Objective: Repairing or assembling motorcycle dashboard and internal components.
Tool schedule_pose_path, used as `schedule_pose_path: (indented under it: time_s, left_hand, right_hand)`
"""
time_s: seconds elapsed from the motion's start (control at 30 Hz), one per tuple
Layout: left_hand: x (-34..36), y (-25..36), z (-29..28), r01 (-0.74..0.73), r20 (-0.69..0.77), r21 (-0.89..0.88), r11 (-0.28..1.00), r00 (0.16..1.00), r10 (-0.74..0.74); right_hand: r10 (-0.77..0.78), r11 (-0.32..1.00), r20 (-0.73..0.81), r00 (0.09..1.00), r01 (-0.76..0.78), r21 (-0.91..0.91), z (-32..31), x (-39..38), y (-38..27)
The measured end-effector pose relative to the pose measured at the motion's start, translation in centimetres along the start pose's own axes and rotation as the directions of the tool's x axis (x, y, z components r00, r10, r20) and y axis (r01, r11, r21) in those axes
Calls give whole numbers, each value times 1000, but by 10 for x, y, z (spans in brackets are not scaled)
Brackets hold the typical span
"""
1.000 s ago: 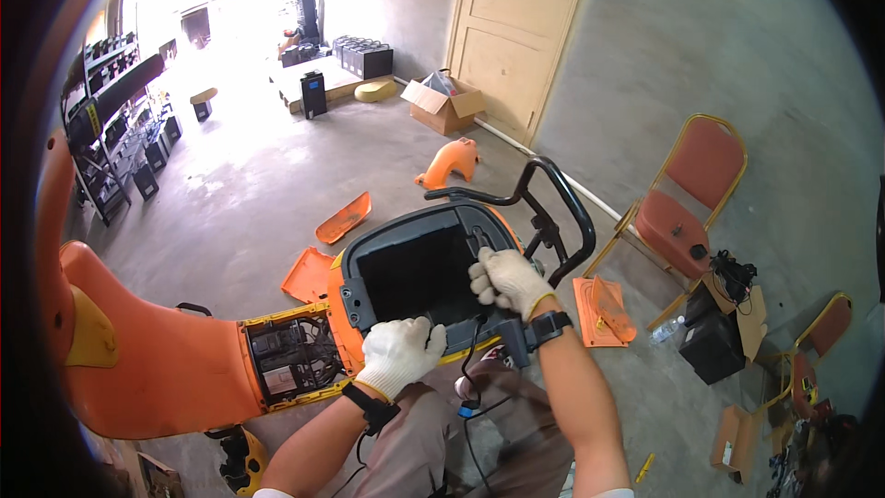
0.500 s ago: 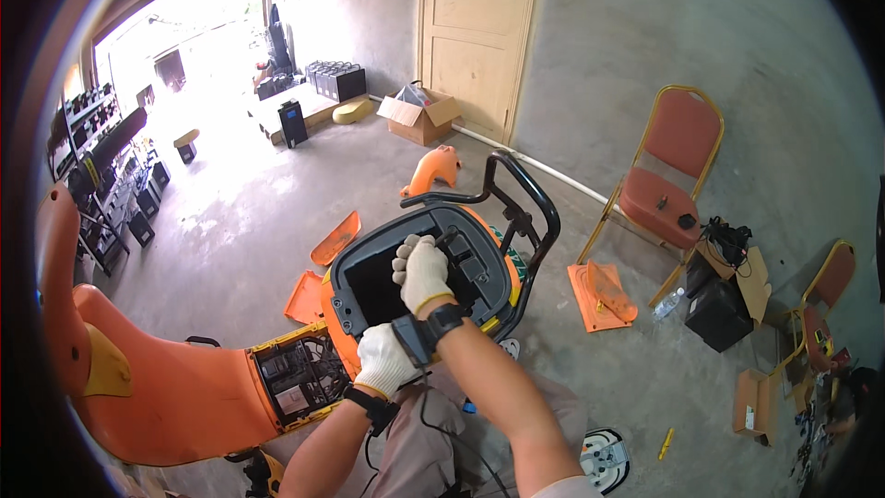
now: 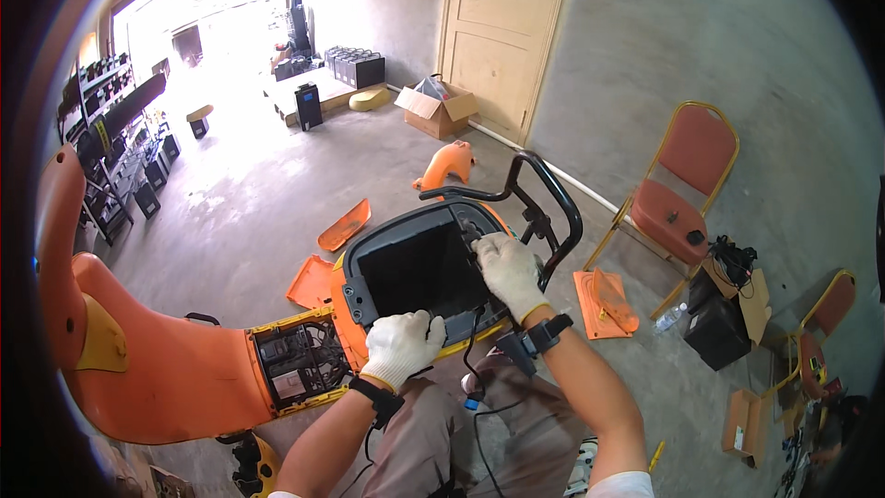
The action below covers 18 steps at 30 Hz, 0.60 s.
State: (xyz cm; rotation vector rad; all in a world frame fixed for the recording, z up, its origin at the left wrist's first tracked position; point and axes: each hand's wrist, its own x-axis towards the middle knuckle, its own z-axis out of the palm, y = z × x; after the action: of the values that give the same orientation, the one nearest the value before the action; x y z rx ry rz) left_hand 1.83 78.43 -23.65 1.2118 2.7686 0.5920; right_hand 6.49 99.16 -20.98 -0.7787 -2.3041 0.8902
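Note:
An orange electric scooter (image 3: 175, 361) lies across the view in front of me, its deep black compartment (image 3: 415, 269) uncovered inside a dark grey frame. My left hand (image 3: 404, 347), in a white knitted glove, rests at the compartment's near edge with its fingers curled in. Whatever those fingers hold is hidden. My right hand (image 3: 510, 273), gloved too, bends its fingers down at the right end of the frame, beside the black rear rack (image 3: 564, 212). What lies under its fingertips does not show. A black cable (image 3: 472, 341) hangs near the compartment's near edge.
Wiring fills an open bay (image 3: 300, 360) left of the compartment. Orange panels (image 3: 345, 225) lie on the floor, with more by the red chair (image 3: 668, 207). A box with black parts (image 3: 724, 314) stands at right. Batteries (image 3: 355, 67) and a carton (image 3: 438, 109) stand at the back.
My right hand has moved right, from over the compartment to the frame's right end, uncovering the dark opening. My left hand has shifted slightly right along the near edge. The view has turned a little.

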Motion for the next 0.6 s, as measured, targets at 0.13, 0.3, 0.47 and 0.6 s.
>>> schedule_pose_path:
  time_s: [0.13,0.3,0.47,0.6]
  left_hand:
    - [-1,-1,2,-49,-51,16,999,997,50]
    - [1,-3,3,-47,-38,20,999,998,48]
    - [1,-3,5,-44,-46,17,999,998,45]
    - [-2,-6,8,-71,-79,-9,997,994,70]
  right_hand:
    - [105,953,-81,991,-124,-276,-9,15,4]
    - [-115,915,53,992,126,-384,-13,10,8]
    - [-138,849,127,982,183,-496,-5,16,19]
    - [-249,792,130,960,279,-543,1,19,27]
